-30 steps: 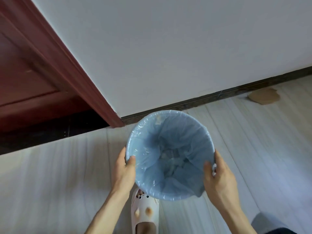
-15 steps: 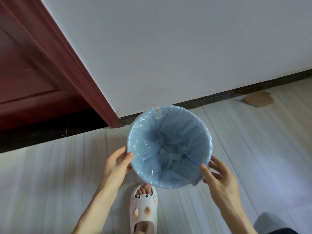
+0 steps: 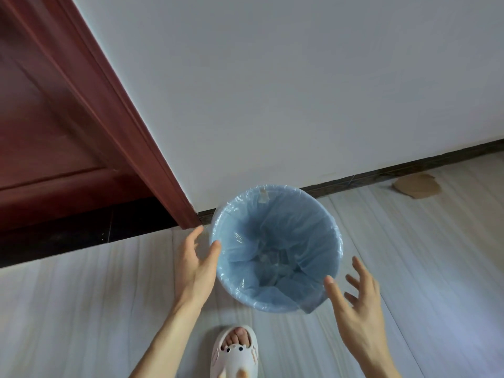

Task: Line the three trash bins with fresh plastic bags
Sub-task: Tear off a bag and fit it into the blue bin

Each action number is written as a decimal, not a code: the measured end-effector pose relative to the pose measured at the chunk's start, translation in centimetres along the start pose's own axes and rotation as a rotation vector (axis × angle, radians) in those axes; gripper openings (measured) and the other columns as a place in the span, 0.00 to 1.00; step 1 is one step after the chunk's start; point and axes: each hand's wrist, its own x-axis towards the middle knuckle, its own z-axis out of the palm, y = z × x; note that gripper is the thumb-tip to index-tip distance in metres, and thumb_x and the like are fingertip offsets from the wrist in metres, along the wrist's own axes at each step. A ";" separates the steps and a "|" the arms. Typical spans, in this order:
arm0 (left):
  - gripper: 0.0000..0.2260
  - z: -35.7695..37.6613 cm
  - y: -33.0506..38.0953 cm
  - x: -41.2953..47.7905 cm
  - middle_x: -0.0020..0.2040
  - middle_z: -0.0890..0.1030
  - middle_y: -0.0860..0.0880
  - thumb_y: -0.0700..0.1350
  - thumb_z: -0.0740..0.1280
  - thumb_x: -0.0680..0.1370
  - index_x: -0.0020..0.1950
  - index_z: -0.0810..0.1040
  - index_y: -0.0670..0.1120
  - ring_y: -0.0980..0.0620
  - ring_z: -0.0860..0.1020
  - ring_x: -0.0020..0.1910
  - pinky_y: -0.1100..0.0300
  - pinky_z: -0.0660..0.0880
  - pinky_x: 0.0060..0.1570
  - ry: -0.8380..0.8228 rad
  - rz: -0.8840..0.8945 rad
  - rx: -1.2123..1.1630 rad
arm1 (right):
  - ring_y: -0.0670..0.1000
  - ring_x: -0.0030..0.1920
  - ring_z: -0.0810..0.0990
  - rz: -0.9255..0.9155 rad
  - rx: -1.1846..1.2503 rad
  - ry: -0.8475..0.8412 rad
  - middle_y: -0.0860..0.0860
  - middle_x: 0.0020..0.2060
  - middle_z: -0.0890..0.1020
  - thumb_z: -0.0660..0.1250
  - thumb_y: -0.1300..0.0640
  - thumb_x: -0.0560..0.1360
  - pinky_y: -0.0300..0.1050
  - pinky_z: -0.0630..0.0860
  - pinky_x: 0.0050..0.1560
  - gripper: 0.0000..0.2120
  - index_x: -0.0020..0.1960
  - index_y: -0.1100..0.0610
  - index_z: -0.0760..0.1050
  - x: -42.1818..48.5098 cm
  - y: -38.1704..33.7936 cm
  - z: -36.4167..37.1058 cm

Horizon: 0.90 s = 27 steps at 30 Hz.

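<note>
Left hand [image 3: 195, 264] touching lined bin [image 3: 275, 248] — right hand [image 3: 357, 304] apart

A round blue trash bin [image 3: 275, 249] stands upright on the floor against the far wall, lined with a clear plastic bag [image 3: 336, 241] seemingly folded over its rim.

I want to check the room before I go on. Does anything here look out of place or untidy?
One thing: a torn brown cardboard-like scrap lies on the floor by the baseboard, right of the bin. The bin's plastic bag is folded over the rim and looks fine.
</note>
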 end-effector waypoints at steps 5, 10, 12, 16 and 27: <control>0.19 2.8 2.2 3.1 0.72 0.73 0.52 0.41 0.56 0.84 0.75 0.69 0.49 0.52 0.71 0.70 0.60 0.65 0.69 -0.046 0.092 0.091 | 0.51 0.71 0.67 -0.170 -0.223 0.042 0.52 0.75 0.65 0.57 0.49 0.81 0.51 0.67 0.70 0.29 0.80 0.53 0.53 1.3 0.7 2.6; 0.21 4.3 3.2 5.8 0.71 0.75 0.51 0.37 0.55 0.82 0.73 0.73 0.49 0.51 0.71 0.70 0.67 0.61 0.64 0.001 0.107 0.171 | 0.54 0.76 0.58 -0.153 -0.252 0.211 0.56 0.78 0.58 0.48 0.49 0.82 0.43 0.54 0.73 0.28 0.79 0.57 0.53 2.4 0.6 5.8; 0.21 4.5 3.7 7.2 0.70 0.76 0.50 0.37 0.56 0.81 0.73 0.73 0.48 0.50 0.72 0.70 0.67 0.61 0.64 0.016 0.113 0.186 | 0.54 0.78 0.54 -0.160 -0.265 0.218 0.56 0.79 0.55 0.48 0.48 0.82 0.43 0.51 0.75 0.29 0.80 0.58 0.52 3.3 0.4 6.3; 0.21 4.8 4.4 9.0 0.70 0.77 0.50 0.38 0.56 0.81 0.73 0.73 0.49 0.49 0.74 0.68 0.63 0.64 0.66 0.016 0.137 0.230 | 0.54 0.78 0.52 -0.192 -0.268 0.215 0.57 0.79 0.53 0.46 0.47 0.82 0.46 0.50 0.76 0.29 0.80 0.58 0.50 4.5 -0.1 7.4; 0.14 5.4 5.2 11.4 0.59 0.82 0.50 0.41 0.62 0.78 0.61 0.82 0.48 0.50 0.80 0.57 0.63 0.71 0.57 0.154 0.254 0.235 | 0.54 0.78 0.52 -0.182 -0.287 0.226 0.56 0.80 0.51 0.41 0.41 0.80 0.47 0.51 0.76 0.32 0.80 0.54 0.45 6.0 -1.2 8.8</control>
